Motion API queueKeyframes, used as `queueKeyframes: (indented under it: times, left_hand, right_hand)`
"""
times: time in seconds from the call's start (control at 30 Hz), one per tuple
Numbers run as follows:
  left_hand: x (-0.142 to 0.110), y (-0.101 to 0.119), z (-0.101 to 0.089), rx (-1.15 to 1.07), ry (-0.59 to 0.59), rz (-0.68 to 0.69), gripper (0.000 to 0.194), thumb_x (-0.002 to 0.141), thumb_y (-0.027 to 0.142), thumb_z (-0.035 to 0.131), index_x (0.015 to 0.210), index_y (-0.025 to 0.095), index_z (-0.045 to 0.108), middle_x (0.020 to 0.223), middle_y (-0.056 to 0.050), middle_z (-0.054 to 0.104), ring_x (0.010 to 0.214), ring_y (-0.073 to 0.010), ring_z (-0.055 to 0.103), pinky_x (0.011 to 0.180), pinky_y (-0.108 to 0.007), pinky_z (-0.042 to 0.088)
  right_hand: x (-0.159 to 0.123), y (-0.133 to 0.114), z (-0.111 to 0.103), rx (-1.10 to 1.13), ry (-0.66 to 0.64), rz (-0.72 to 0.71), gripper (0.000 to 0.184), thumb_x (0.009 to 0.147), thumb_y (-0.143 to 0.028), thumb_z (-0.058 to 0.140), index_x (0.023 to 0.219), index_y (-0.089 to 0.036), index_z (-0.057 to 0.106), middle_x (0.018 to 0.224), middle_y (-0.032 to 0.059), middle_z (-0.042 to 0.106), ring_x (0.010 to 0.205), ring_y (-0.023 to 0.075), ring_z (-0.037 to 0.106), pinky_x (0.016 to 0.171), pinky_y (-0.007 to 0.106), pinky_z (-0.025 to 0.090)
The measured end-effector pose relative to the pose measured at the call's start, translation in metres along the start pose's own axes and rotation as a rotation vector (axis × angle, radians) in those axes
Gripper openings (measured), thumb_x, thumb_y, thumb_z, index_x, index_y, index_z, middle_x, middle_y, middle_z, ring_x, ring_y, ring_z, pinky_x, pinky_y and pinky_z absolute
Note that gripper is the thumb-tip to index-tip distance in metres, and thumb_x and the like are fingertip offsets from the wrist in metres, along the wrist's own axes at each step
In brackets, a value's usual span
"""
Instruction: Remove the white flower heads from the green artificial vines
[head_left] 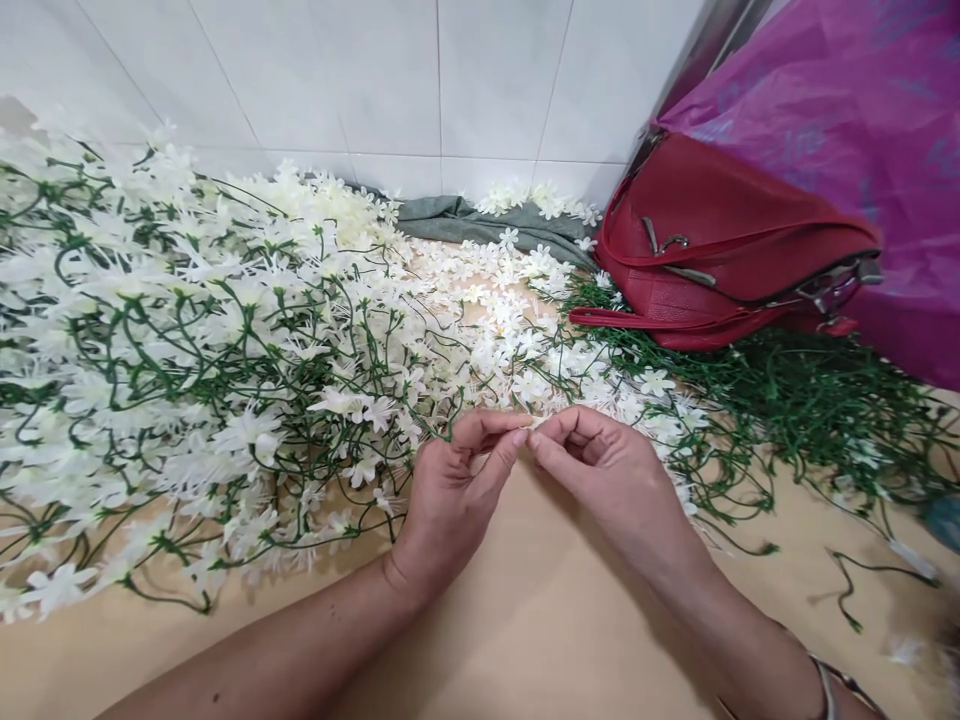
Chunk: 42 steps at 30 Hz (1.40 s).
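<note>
My left hand (pixel 461 490) and my right hand (pixel 619 485) meet fingertip to fingertip above the table. Each pinches with thumb and forefinger. Between the tips shows a speck of something pale, too small and too covered to name. Just beyond the fingers lie loose white artificial blossoms (pixel 510 330), spread thickly over the tabletop. To the left of my left hand rises a big heap of white artificial flowers on green stems (pixel 247 310). Bare green plastic stems (pixel 772 400) lie tangled to the right of my right hand.
A red handbag (pixel 720 230) rests on the green stems at the back right, its strap over them. Behind it hangs a purple plastic bag (pixel 847 120). A grey-green cloth (pixel 480 220) lies along the tiled wall (pixel 495 80). The tan tabletop (pixel 540 620) shows in front.
</note>
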<state>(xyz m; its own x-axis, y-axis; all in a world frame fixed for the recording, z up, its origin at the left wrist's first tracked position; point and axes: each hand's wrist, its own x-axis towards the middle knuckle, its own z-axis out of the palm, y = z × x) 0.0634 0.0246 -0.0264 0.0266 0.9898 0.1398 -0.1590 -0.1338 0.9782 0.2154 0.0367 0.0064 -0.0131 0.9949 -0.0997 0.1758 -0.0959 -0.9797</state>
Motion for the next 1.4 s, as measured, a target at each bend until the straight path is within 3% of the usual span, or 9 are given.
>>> queueKeyframes:
  times: [0.1,0.17,0.27,0.4,0.53,0.7,1.0,1.13,1.4]
  left_hand:
    - [0.001,0.002,0.000,0.005,-0.003,0.005,0.009,0.098,0.025,0.067,0.103,0.020,0.072,0.099,-0.003,0.075,0.096,-0.0161,0.070,0.091,-0.025,0.053]
    - [0.001,0.004,0.000,-0.024,-0.013,0.019,0.008,0.098,0.025,0.066,0.102,0.020,0.072,0.101,-0.003,0.075,0.096,-0.0161,0.070,0.091,-0.026,0.054]
    - [0.001,0.005,0.000,-0.046,-0.030,0.023,0.009,0.099,0.026,0.066,0.103,0.020,0.071,0.103,-0.004,0.076,0.098,-0.0173,0.071,0.093,-0.027,0.054]
    - [0.002,0.006,0.001,-0.053,-0.033,-0.017,0.013,0.100,0.029,0.064,0.103,0.019,0.071,0.103,-0.006,0.077,0.102,-0.0197,0.071,0.094,-0.028,0.054]
    - [0.002,0.007,0.001,-0.033,-0.033,-0.009,0.014,0.100,0.028,0.064,0.104,0.019,0.073,0.104,-0.006,0.077,0.101,-0.0193,0.071,0.095,-0.029,0.053]
    - [0.001,0.006,0.002,-0.032,-0.019,0.067,0.009,0.098,0.023,0.066,0.102,0.021,0.074,0.105,-0.004,0.076,0.101,-0.0172,0.070,0.096,-0.028,0.052]
    - [0.000,0.008,-0.001,0.062,-0.017,0.020,0.015,0.101,0.030,0.063,0.108,0.021,0.071,0.101,-0.005,0.073,0.094,-0.0180,0.067,0.087,-0.028,0.050]
    - [0.002,0.008,0.000,0.016,-0.008,-0.012,0.014,0.101,0.031,0.062,0.108,0.021,0.069,0.096,-0.003,0.072,0.091,-0.0158,0.064,0.083,-0.025,0.048]
    - [0.001,0.011,0.001,-0.011,0.013,-0.008,0.011,0.102,0.028,0.061,0.107,0.021,0.068,0.099,-0.002,0.073,0.092,-0.0148,0.066,0.085,-0.023,0.049]
  right_hand:
    - [0.001,0.003,0.001,0.010,0.048,-0.105,0.020,0.079,-0.036,0.075,0.074,-0.020,0.063,0.069,-0.0005,0.063,0.063,0.0137,0.055,0.060,0.026,0.045]
    - [0.002,0.006,0.001,0.030,0.072,-0.172,0.016,0.081,-0.033,0.076,0.087,-0.021,0.066,0.072,-0.0017,0.064,0.067,0.0143,0.058,0.067,0.027,0.048]
    - [0.002,0.009,-0.002,0.003,0.062,-0.233,0.024,0.085,-0.029,0.075,0.108,-0.023,0.068,0.075,-0.0027,0.066,0.072,0.0157,0.061,0.074,0.029,0.050]
    - [0.000,0.012,-0.004,-0.123,0.077,-0.322,0.006,0.091,-0.029,0.072,0.094,-0.023,0.074,0.086,0.0015,0.072,0.081,0.0181,0.066,0.077,0.031,0.050]
    - [0.000,0.012,-0.004,-0.184,0.138,-0.375,0.007,0.094,-0.027,0.070,0.088,-0.024,0.072,0.088,0.0013,0.071,0.084,0.0181,0.065,0.081,0.032,0.049]
    - [0.003,0.014,-0.004,-0.153,0.136,-0.500,0.009,0.095,-0.021,0.068,0.087,-0.024,0.067,0.109,0.0046,0.069,0.107,0.0204,0.065,0.098,0.036,0.047]
    - [0.002,0.015,-0.005,-0.138,0.062,-0.454,0.009,0.099,-0.024,0.064,0.104,-0.028,0.070,0.100,0.0027,0.070,0.094,0.0196,0.066,0.085,0.033,0.051]
    - [0.006,0.015,-0.009,-0.183,0.005,-0.507,0.011,0.099,-0.022,0.063,0.094,-0.026,0.072,0.096,0.0032,0.068,0.094,0.0199,0.066,0.086,0.033,0.051]
    - [0.008,0.019,-0.011,-0.157,-0.055,-0.389,0.011,0.098,-0.023,0.064,0.088,-0.025,0.069,0.087,0.0017,0.068,0.086,0.0193,0.064,0.079,0.032,0.049]
